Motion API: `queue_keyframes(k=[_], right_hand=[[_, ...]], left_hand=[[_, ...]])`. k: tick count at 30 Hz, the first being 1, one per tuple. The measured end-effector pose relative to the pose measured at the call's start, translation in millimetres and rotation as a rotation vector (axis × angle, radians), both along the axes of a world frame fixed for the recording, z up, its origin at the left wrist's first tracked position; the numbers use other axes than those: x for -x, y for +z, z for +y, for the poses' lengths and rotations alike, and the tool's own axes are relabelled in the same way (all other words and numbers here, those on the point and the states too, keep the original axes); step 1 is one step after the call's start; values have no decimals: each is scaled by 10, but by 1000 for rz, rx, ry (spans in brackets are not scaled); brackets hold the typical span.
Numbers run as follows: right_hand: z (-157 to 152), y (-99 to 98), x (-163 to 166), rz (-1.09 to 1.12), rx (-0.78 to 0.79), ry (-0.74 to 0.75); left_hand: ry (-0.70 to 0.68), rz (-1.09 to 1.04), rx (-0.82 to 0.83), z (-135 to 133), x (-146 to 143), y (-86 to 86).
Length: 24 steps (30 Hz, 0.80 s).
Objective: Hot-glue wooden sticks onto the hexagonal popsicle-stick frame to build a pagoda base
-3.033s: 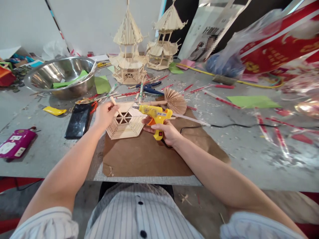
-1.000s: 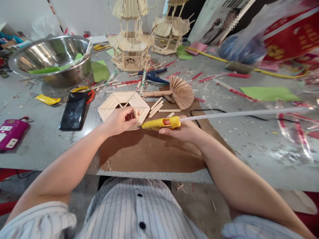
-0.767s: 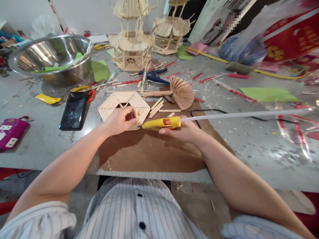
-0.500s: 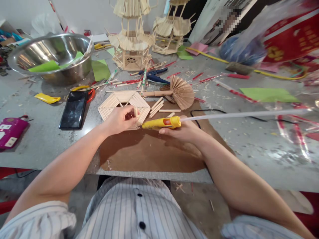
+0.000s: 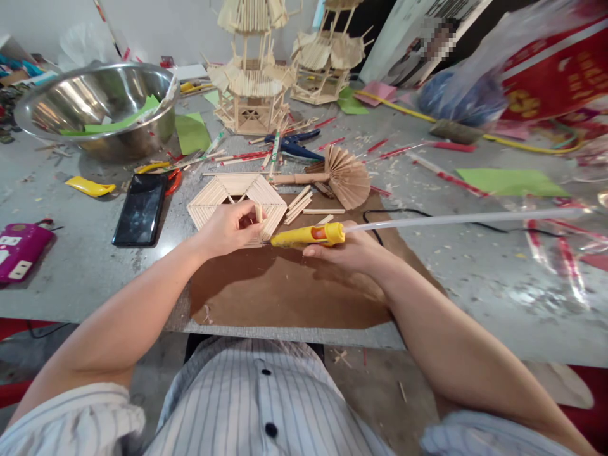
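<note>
One bowl (image 5: 142, 138) — green paper (image 5: 118, 120), stick (image 5: 259, 213), glue gun (image 5: 308, 235)

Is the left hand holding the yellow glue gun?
No, the right hand grips the glue gun, while the left hand pinches a short wooden stick.

Yellow glue gun (image 5: 308, 235): smooth, glossy plastic, with a milky translucent glue stick (image 5: 451, 218) running out toward three o'clock. At its nine o'clock, a short stick (image 5: 259, 214) of raw pale wood, and the hexagon panel (image 5: 209, 199) is the same, matt and ribbed. Underneath lies a brown mat (image 5: 285, 291), dull and papery. Up at eleven o'clock, a polished metal bowl (image 5: 142, 139), mirror-bright. The phone (image 5: 141, 209) is glossy black glass. The grey table (image 5: 475, 285) looks rough and speckled. Striped cloth shirt (image 5: 256, 405) at six.
</note>
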State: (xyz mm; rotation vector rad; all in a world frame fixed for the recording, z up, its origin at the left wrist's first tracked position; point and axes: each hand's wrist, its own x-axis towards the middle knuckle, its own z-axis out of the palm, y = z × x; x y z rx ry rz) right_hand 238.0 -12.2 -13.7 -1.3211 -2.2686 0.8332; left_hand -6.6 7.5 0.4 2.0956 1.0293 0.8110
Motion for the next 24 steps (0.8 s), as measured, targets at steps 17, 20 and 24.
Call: queue_keyframes(k=[17, 20, 24], right_hand=[[39, 18, -23, 183, 72, -45], [41, 30, -20, 188, 83, -32], [40, 37, -21, 187, 87, -30]], left_hand=[[-31, 43, -2, -4, -3, 6], [-32, 62, -9, -4, -1, 5], [-46, 61, -7, -1, 1, -10]])
